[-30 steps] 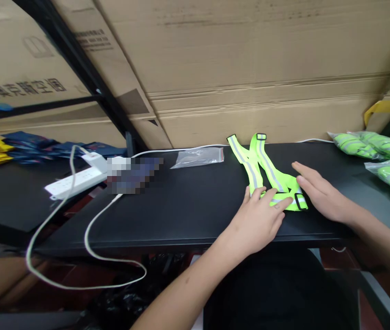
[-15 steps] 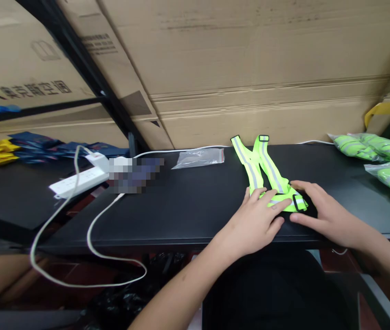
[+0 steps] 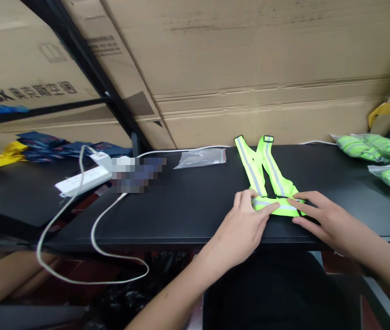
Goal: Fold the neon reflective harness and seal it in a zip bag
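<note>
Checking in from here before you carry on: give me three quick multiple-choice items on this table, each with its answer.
1. Where does the vest lie?
A) on the black table
B) on the power strip
C) in a carton

2. What colour is it?
A) orange
B) blue
C) fluorescent yellow-green

3. What do the left hand and right hand do?
A) both touch its lower band
B) neither touches it
C) both hold it in the air

1: A, it lies flat on the tabletop.
2: C, the straps show that colour around grey reflective stripes.
3: A, fingers of both hands rest on the band.

Head-worn view, close above a black table (image 3: 181,215), facing forward and down, toward cardboard boxes (image 3: 249,59)
</note>
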A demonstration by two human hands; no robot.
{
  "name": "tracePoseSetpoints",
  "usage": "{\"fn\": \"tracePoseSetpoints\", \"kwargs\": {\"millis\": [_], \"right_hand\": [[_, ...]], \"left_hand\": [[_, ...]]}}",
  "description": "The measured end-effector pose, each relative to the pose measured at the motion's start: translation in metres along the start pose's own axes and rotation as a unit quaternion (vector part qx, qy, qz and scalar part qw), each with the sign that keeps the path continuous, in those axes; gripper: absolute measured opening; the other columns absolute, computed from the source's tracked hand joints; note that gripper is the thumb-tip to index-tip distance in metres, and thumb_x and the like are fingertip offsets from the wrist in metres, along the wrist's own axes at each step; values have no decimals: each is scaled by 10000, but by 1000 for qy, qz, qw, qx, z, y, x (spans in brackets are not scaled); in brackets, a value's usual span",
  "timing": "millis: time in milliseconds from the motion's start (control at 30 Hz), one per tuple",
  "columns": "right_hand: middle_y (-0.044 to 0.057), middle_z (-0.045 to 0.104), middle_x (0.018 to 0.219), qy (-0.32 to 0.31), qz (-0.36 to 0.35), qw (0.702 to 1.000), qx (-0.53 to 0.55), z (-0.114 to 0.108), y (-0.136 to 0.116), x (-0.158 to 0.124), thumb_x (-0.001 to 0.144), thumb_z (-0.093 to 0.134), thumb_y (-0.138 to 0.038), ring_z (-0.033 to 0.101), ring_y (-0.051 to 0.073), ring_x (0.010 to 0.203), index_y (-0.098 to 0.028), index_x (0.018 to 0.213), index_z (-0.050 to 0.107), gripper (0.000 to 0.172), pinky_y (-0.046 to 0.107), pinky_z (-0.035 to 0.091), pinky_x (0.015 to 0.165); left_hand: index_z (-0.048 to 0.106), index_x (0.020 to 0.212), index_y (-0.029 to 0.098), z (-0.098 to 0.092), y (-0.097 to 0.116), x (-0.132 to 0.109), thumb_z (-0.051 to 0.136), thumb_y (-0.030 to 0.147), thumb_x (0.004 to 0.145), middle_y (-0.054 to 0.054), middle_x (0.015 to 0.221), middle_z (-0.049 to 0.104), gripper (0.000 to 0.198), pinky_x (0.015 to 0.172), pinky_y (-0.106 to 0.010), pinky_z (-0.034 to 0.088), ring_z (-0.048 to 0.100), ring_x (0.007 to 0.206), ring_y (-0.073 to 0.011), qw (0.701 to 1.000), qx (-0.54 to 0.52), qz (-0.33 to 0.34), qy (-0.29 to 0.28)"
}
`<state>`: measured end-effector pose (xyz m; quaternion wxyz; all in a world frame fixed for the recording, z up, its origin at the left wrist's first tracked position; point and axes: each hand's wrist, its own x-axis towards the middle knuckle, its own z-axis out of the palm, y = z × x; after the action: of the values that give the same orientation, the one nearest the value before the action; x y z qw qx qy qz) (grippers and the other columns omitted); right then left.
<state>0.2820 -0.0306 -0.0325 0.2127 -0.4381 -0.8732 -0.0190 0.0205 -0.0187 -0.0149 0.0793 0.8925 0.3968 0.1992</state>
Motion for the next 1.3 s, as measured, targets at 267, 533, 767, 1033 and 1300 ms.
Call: {"fn": "tracePoseSetpoints", "kwargs": {"millis": [267, 533, 767, 1033, 1300], "right_hand": [[81, 744, 1103, 63, 30, 996, 49, -4, -4, -2, 986, 540, -423, 726, 224, 961, -220, 1122, 679, 281, 379, 622, 830], [99, 705, 1258, 105, 58, 992, 30, 4, -5, -10, 967, 575, -358, 712, 254, 1087, -211, 1082, 730, 242, 415, 596, 966], [126, 648, 1342, 32, 7, 999, 20, -3, -7, -10, 979, 541, -409, 643, 297, 1178, -220, 1322, 631, 403, 497, 576, 963], [89, 662, 1322, 66, -69, 995, -41, -1, -25, -57, 952, 594, -233, 652, 282, 1126, -304, 1528, 389, 616, 490, 542, 973], [38, 741, 1062, -38, -37, 995, 82, -27, -15, -19, 998, 510, -338, 702, 227, 936, -290, 1177, 662, 239, 374, 569, 809]], "left_hand": [[575, 1267, 157, 2, -5, -7, 464, 206, 1020, -118, 1212, 588, 275, 964, -433, 558, 533, 1145, -257, 999, 22, 37, 33], [627, 1200, 164, 1, -5, -10, 492, 167, 1003, -131, 1223, 607, 239, 965, -419, 557, 555, 1149, -255, 997, 33, 57, 44], [626, 1193, 170, -4, -7, -11, 449, 156, 1014, -129, 1237, 606, 251, 995, -431, 537, 546, 1180, -252, 997, 27, 67, 42], [614, 1135, 164, -5, 4, -44, 598, 271, 967, -162, 1206, 602, 200, 856, -412, 589, 567, 1122, -289, 992, 28, 112, 58], [578, 1241, 174, -11, -9, -28, 500, 206, 1020, -91, 1124, 696, 237, 913, -348, 578, 653, 1052, -199, 987, -54, 129, 82]]}}
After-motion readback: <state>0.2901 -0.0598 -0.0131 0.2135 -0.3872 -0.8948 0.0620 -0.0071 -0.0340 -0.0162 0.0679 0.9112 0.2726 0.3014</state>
